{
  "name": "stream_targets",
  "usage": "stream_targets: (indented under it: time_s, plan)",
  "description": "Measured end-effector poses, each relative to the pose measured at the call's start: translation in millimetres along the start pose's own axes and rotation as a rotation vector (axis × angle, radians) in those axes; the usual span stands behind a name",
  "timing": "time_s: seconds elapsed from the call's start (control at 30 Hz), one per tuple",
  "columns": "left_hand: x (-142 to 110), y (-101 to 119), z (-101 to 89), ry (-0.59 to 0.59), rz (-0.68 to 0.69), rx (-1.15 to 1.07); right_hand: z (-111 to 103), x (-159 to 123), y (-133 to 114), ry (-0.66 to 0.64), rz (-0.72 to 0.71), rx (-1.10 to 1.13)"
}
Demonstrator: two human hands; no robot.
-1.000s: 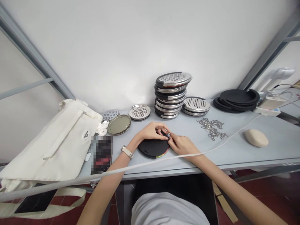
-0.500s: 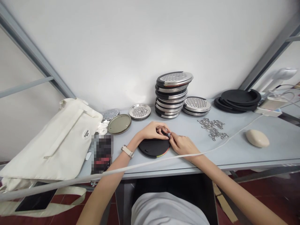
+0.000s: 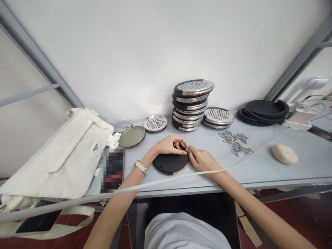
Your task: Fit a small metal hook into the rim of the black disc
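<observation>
A round black disc (image 3: 171,164) with a red-and-yellow stripe along part of its rim lies on the table in front of me. My left hand (image 3: 169,145) arches over its far side, thumb and fingers closed at the far right rim. Against that same spot my right hand (image 3: 203,160) is closed in a pinch, its fingertips meeting those of the left. A small shiny metal piece (image 3: 186,149) shows between the two hands; the fingers hide most of it. To the right lies a loose pile of silver metal clips (image 3: 234,141).
Behind the hands rises a tall stack of perforated metal discs with black covers (image 3: 190,107). Black round covers (image 3: 263,112) sit at the back right, near a beige rounded object (image 3: 284,154). A white cable (image 3: 166,178) crosses in front; a cream bag (image 3: 57,155) is at left.
Both hands stay at the disc's far right rim. The fingertips have shifted slightly, and the small metal piece shows a little more clearly than half a second ago.
</observation>
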State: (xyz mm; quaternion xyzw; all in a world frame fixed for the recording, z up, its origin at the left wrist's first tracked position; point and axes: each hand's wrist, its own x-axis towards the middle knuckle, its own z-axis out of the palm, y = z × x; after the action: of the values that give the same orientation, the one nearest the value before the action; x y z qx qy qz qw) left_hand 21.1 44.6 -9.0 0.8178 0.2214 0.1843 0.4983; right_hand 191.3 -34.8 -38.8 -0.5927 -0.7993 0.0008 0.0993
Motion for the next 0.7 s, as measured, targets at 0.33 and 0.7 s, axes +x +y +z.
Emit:
stream_targets:
  time_s: [0.33, 0.7]
  plan:
    - [-0.6, -0.3, -0.6, 0.032, 0.001, 0.107, 0.9, 0.4, 1.3, 0.009, -0.03, 0.015]
    - [-0.3, -0.4, 0.4, 0.026, -0.003, 0.046, 1.8, 0.0, 1.4, 0.016, -0.049, -0.027]
